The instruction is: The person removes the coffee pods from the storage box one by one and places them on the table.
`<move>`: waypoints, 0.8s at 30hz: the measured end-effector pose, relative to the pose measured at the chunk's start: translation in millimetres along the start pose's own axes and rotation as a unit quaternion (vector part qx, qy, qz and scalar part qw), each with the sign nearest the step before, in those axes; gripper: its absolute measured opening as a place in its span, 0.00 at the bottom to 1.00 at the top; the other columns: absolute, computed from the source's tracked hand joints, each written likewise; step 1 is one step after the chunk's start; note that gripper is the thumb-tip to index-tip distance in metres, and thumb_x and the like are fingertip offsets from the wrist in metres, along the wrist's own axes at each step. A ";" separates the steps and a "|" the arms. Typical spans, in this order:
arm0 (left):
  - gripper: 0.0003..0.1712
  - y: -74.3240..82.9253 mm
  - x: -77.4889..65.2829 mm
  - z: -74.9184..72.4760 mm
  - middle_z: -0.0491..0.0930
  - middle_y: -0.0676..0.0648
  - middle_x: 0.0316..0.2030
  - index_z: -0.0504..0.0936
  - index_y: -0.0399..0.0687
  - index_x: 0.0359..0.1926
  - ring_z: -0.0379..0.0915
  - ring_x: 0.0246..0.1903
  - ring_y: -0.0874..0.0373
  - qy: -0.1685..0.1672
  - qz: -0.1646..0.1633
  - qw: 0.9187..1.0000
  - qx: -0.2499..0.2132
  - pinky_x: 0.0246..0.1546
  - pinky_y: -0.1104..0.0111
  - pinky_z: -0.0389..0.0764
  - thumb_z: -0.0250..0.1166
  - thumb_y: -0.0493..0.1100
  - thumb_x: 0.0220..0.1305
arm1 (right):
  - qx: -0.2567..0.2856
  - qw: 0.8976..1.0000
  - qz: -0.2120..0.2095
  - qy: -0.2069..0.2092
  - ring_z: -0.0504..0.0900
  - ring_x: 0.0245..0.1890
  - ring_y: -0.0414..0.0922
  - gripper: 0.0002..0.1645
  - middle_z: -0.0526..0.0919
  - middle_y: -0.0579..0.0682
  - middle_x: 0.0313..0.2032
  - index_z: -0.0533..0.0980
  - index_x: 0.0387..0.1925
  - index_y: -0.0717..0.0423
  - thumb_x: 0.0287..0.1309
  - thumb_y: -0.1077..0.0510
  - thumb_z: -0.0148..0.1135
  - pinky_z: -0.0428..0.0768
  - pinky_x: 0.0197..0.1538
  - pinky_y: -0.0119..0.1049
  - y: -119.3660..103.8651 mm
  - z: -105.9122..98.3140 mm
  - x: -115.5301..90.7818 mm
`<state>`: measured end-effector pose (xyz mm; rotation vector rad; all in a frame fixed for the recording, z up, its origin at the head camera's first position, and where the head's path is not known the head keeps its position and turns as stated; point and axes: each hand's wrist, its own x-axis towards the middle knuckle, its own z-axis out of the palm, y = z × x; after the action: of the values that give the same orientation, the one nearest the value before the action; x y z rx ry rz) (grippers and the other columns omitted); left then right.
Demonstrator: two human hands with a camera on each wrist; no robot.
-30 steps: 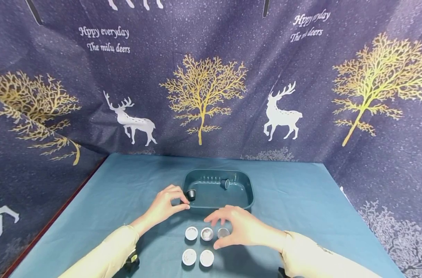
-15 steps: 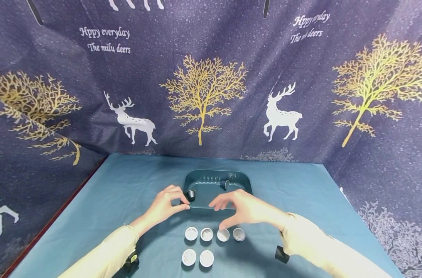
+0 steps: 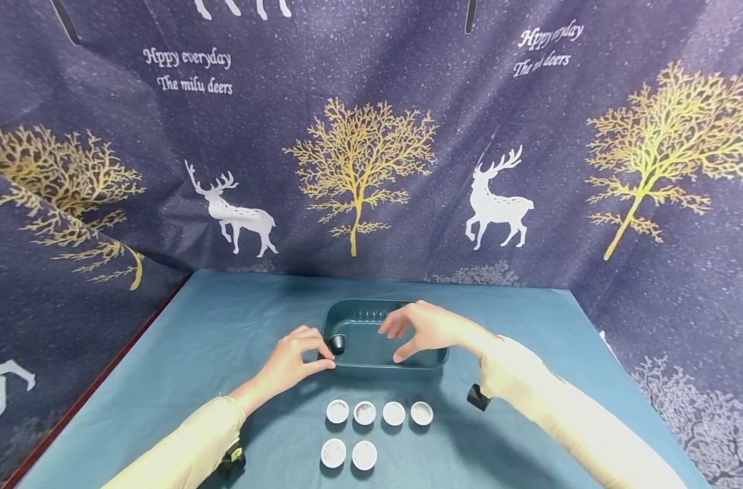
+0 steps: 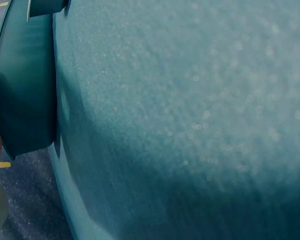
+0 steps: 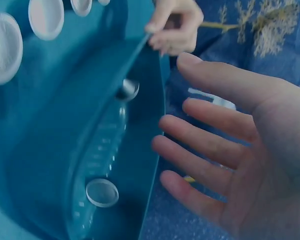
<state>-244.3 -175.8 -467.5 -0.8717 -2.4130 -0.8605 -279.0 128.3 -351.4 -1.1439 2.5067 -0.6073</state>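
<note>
At the near left corner of a dark teal plastic basin (image 3: pixel 371 371), my left hand (image 3: pixel 295 358) pinches the rim between thumb and fingers. My right hand (image 3: pixel 429 331) hovers over the basin's right side, fingers spread and slightly bent, holding nothing. Inside the basin, a dark coffee capsule (image 3: pixel 337 343) lies near the left hand. Another capsule (image 5: pixel 102 193) shows in the right wrist view with its round lid up; in the head view the right hand hides it. In front of the basin, several capsules stand lid up in two rows, including a white-lidded capsule (image 3: pixel 393 413).
A blue-green cloth (image 3: pixel 243 312) covers the table. Behind it hangs a dark curtain (image 3: pixel 371 204) printed with deer and trees. The front row of capsules has two, the row nearer the basin several.
My right hand has moved up and away from the capsule rows to above the basin, uncovering the capsules at the right end of the row. The left hand stays on the rim.
</note>
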 end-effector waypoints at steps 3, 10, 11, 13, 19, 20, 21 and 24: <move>0.08 0.3 0.3 -0.1 0.79 0.67 0.30 0.86 0.68 0.28 0.71 0.37 0.69 0.001 0.001 1.000 -0.003 0.42 0.66 0.77 0.78 0.51 0.47 | 0.001 1.000 0.001 -0.023 0.84 0.51 0.49 0.28 0.87 0.47 0.47 0.79 0.55 0.45 0.51 0.51 0.76 0.82 0.54 0.42 10.8 -5.7 10.7; 0.08 -0.3 0.6 -0.6 0.79 0.68 0.30 0.86 0.68 0.28 0.72 0.37 0.70 -0.002 0.000 1.000 0.004 0.42 0.67 0.78 0.78 0.52 0.47 | 0.035 0.997 -0.006 -0.062 0.82 0.56 0.54 0.29 0.85 0.51 0.52 0.78 0.58 0.51 0.53 0.59 0.73 0.79 0.58 0.50 36.5 -11.8 31.3; 0.08 -0.3 0.7 -0.5 0.79 0.68 0.30 0.86 0.67 0.28 0.72 0.37 0.70 -0.002 0.000 1.000 0.005 0.42 0.67 0.78 0.78 0.52 0.47 | 0.037 0.997 -0.007 -0.064 0.81 0.56 0.55 0.29 0.85 0.53 0.52 0.78 0.59 0.52 0.53 0.60 0.73 0.79 0.58 0.50 40.1 -12.3 33.7; 0.08 -0.2 0.8 -0.5 0.79 0.68 0.30 0.86 0.67 0.28 0.72 0.37 0.70 -0.001 0.002 1.000 0.006 0.42 0.67 0.78 0.78 0.52 0.47 | 0.038 0.997 -0.006 -0.066 0.81 0.57 0.56 0.29 0.85 0.55 0.53 0.77 0.59 0.54 0.54 0.61 0.72 0.79 0.58 0.49 46.5 -13.3 38.1; 0.08 0.5 0.6 -0.7 0.80 0.67 0.30 0.85 0.68 0.28 0.72 0.37 0.69 0.003 0.006 1.000 0.005 0.42 0.67 0.78 0.78 0.52 0.47 | 0.025 0.997 0.010 -0.069 0.79 0.59 0.57 0.30 0.81 0.59 0.58 0.77 0.60 0.55 0.55 0.62 0.71 0.77 0.62 0.52 58.6 -15.8 48.7; 0.09 0.6 0.5 -0.6 0.79 0.68 0.30 0.85 0.69 0.28 0.72 0.37 0.70 0.003 0.006 1.000 0.005 0.42 0.67 0.78 0.78 0.52 0.47 | 0.022 0.997 0.016 -0.071 0.78 0.60 0.57 0.30 0.81 0.59 0.58 0.76 0.60 0.55 0.55 0.62 0.71 0.77 0.62 0.52 60.3 -15.5 50.1; 0.09 0.7 0.4 -0.6 0.79 0.68 0.30 0.85 0.69 0.28 0.72 0.37 0.70 0.003 0.005 1.000 0.004 0.42 0.67 0.78 0.78 0.52 0.47 | 0.021 0.997 0.022 -0.072 0.78 0.61 0.57 0.30 0.81 0.59 0.59 0.76 0.61 0.55 0.55 0.63 0.71 0.76 0.62 0.51 62.6 -14.7 51.6; 0.09 1.1 0.1 -0.4 0.79 0.68 0.30 0.85 0.68 0.28 0.71 0.37 0.70 0.002 0.005 1.000 0.002 0.42 0.67 0.78 0.78 0.51 0.47 | 0.022 0.995 0.048 -0.079 0.76 0.63 0.55 0.33 0.80 0.57 0.61 0.75 0.63 0.54 0.54 0.63 0.72 0.76 0.63 0.49 69.2 -10.9 55.8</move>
<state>-243.6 -175.4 -466.7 -0.8775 -2.4042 -0.8523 -362.8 128.8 -382.8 -1.0076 2.3864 -0.5214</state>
